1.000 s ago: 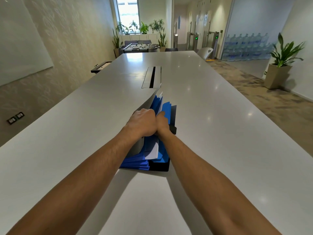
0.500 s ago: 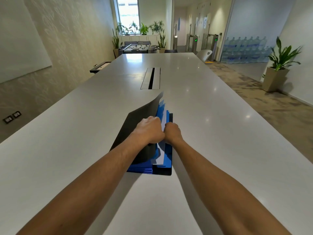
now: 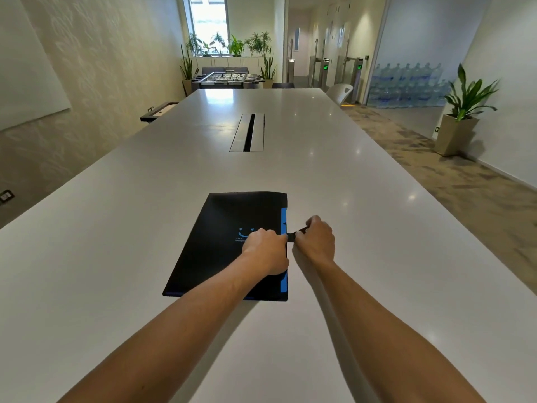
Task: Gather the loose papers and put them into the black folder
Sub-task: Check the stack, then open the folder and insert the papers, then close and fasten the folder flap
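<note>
The black folder (image 3: 220, 245) lies flat and closed on the white table (image 3: 116, 228), a small blue logo on its cover. A blue strip of its inner dividers shows along the right edge. My left hand (image 3: 266, 250) rests in a fist on the cover near that edge. My right hand (image 3: 315, 238) is just off the right edge, pinching the folder's black strap (image 3: 295, 235). No loose papers are in sight; any inside the folder are hidden by the cover.
A metal cable hatch (image 3: 248, 132) is set into the table beyond the folder. A white chair (image 3: 340, 93) stands at the far right side. A potted plant (image 3: 462, 112) sits on the floor to the right, a foosball table (image 3: 226, 78) at the far end.
The raised black cover came down over the blue dividers and white paper; the folder now lies closed. My right hand moved off the edge and took hold of the strap.
</note>
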A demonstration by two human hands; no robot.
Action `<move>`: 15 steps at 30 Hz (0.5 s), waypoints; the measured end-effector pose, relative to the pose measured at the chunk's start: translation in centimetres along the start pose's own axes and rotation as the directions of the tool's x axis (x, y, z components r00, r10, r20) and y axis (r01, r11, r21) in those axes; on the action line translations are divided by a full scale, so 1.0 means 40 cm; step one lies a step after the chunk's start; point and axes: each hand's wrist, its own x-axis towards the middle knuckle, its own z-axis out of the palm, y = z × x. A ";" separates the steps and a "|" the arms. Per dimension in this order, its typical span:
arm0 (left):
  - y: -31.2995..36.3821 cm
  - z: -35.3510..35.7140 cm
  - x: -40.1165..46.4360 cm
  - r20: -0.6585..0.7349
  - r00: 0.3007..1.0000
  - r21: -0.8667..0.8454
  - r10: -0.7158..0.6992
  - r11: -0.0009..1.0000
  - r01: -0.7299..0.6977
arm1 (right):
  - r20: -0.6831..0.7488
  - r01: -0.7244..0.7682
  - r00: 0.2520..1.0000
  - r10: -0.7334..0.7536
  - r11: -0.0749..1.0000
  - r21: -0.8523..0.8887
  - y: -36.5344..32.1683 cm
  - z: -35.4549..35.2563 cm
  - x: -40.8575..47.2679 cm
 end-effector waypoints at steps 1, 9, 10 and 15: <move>-0.002 0.005 0.003 0.004 1.000 0.008 0.009 1.000 -0.009 | 0.021 0.006 1.000 -0.006 1.000 0.018 0.003 -0.001 0.003; -0.160 0.061 0.027 0.045 0.996 -0.251 0.075 0.966 -0.061 | -0.006 0.087 0.996 -0.088 0.975 0.205 0.004 -0.001 -0.005; -0.183 0.077 0.026 0.026 0.994 -0.237 0.109 0.966 -0.100 | -0.004 0.114 0.993 -0.116 0.971 0.212 0.004 0.000 -0.003; -0.221 0.156 0.017 -0.125 0.981 -0.298 0.147 0.938 -0.179 | 0.075 0.265 0.955 -0.286 0.941 0.209 -0.007 0.014 -0.005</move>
